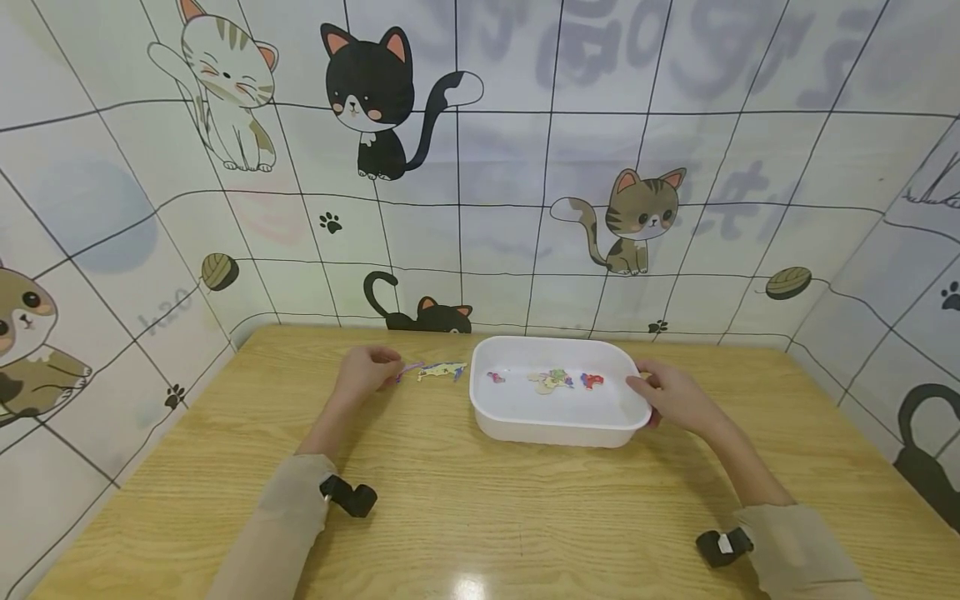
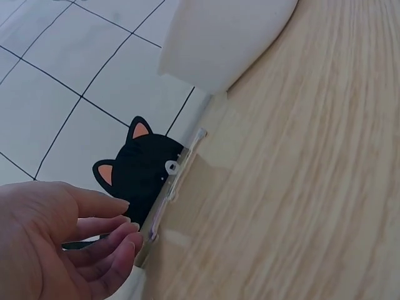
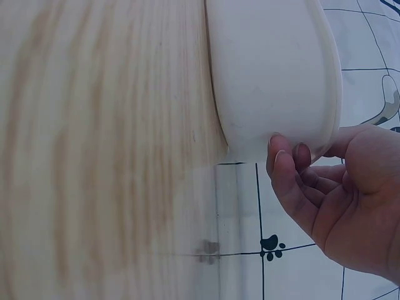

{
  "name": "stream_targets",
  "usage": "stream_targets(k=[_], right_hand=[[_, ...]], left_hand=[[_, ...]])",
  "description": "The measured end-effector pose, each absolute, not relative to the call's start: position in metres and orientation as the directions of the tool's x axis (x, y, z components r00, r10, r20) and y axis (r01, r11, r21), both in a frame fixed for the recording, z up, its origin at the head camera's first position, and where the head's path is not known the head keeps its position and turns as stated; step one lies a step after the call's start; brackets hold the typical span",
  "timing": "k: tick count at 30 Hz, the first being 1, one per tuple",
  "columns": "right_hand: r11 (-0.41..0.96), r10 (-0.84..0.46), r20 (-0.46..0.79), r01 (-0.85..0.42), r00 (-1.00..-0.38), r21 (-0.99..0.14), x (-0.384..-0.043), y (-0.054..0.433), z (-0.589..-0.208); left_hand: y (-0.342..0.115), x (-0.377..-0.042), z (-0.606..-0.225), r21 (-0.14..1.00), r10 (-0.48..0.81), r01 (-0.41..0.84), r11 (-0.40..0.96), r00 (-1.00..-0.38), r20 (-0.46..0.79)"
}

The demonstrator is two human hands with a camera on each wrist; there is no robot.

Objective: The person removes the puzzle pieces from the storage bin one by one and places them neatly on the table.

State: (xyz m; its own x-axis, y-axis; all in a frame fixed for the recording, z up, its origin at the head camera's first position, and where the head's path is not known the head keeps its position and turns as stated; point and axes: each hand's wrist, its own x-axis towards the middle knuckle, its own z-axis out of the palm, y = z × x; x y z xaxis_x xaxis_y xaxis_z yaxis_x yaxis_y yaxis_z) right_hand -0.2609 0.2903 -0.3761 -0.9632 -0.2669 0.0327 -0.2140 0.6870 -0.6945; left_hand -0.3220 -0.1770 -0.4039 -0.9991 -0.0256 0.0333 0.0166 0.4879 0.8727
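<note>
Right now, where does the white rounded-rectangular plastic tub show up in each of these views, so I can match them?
Head view: the tub sits just right of and below centre, the right hand gripping its right end.
Left wrist view: upper middle, cut off by the top edge.
Right wrist view: upper part, right of centre, cut off at the top.
Shared landmark: the light-brown wood-grain tabletop, seen in all three.

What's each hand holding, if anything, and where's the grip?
Right hand holds the white tub by its right-end rim. Left hand is at the small purple piece; whether it's pinched can't be told.
</note>
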Motion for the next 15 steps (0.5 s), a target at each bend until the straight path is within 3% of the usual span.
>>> stream_targets(k=[8,15], right_hand=[[0.691,-0.264,0.024,-0.206,-0.964,-0.693,-0.261,0.29,-0.377],[0.695,-0.271,0.041,-0.225,-0.962,-0.682,-0.261,0.29,-0.377]], left_hand=[[-0.163,-0.316,-0.39,0.878,0.023,0.053,0.475,-0.999,0.048],[-0.146,-0.311,-0.38,0.847,0.096,0.189,0.496,-0.982,0.163]])
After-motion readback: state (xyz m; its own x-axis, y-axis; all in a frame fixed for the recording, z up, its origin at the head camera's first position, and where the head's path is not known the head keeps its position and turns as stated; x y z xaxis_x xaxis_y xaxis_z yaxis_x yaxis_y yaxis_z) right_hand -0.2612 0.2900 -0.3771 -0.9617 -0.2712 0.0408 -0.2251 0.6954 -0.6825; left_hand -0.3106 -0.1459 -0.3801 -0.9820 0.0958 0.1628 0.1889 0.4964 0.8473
